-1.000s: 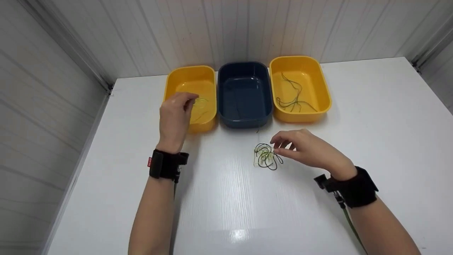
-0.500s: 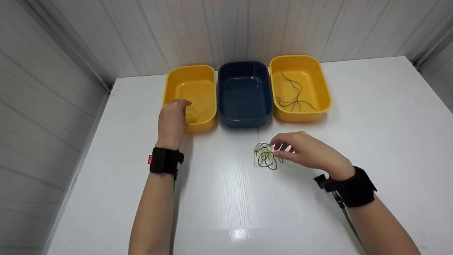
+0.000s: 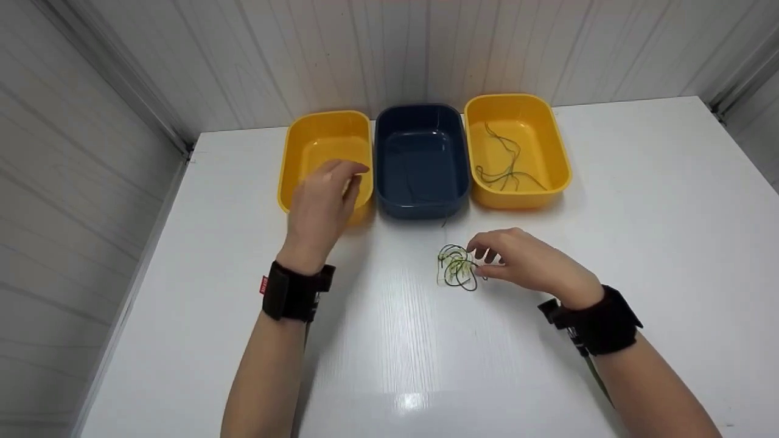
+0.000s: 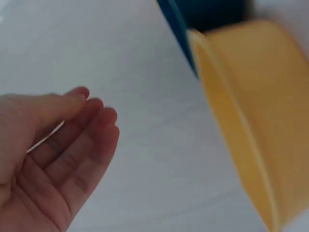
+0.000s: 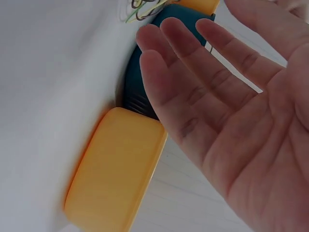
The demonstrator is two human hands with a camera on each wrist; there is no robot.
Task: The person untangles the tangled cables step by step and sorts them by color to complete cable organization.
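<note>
White surface (image 3: 395, 340) carries, nearest, a tangle of dark and green threads (image 3: 455, 267), with the right hand (image 3: 523, 261) just beside it, its fingers (image 5: 193, 72) straight and spread, holding nothing, which only the right wrist view shows plainly. Farther off, the left hand (image 3: 322, 201) hovers by the left yellow tub (image 3: 292, 164), fingers (image 4: 87, 140) relaxed and empty in the left wrist view. Only the head view shows threads in the right yellow tub (image 3: 563, 164), beyond the blue tub (image 3: 420, 207).

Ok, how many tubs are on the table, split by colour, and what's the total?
Yellow tubs: 2, the left yellow tub and the right yellow tub
Dark blue tub: 1, the dark blue tub between them
Total: 3
</note>
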